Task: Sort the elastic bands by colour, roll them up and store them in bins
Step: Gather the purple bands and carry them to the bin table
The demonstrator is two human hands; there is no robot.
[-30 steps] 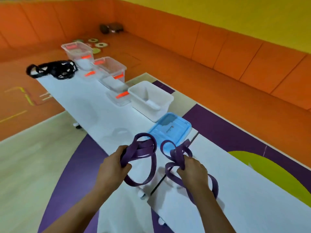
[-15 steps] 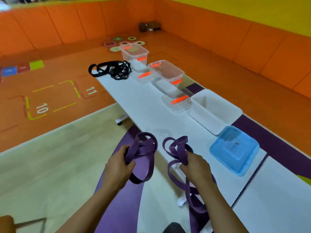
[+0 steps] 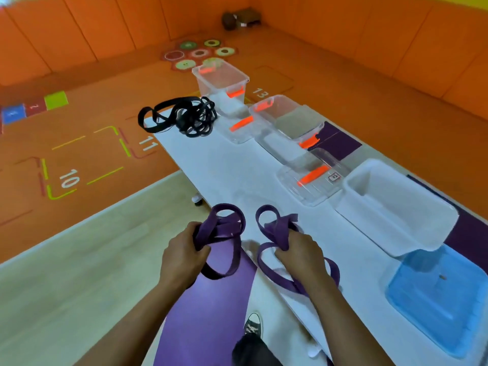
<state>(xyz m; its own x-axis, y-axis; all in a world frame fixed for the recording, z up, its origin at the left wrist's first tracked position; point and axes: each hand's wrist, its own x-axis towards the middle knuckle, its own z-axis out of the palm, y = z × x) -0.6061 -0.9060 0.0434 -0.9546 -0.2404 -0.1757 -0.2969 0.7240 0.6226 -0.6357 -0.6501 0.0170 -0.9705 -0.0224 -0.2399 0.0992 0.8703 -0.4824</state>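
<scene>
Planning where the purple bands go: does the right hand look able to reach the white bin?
Probably yes: the white bin sits open near the right hand, only table surface between them, though that hand grips purple bands.

two bunches of wide purple elastic bands hang in loose loops at the near end of the white table (image 3: 237, 167): the left bunch (image 3: 221, 233) gripped in the left hand (image 3: 182, 257), the right bunch (image 3: 277, 231) in the right hand (image 3: 298, 254), with lower loops drooping by the wrist. a tangled heap of black bands (image 3: 190, 117) lies at the far end. along the right edge stand a far clear bin (image 3: 221, 77) and a nearer clear bin (image 3: 285, 114), both with orange latches, then a white bin (image 3: 396, 207) and a translucent blue bin (image 3: 443, 299), all open.
</scene>
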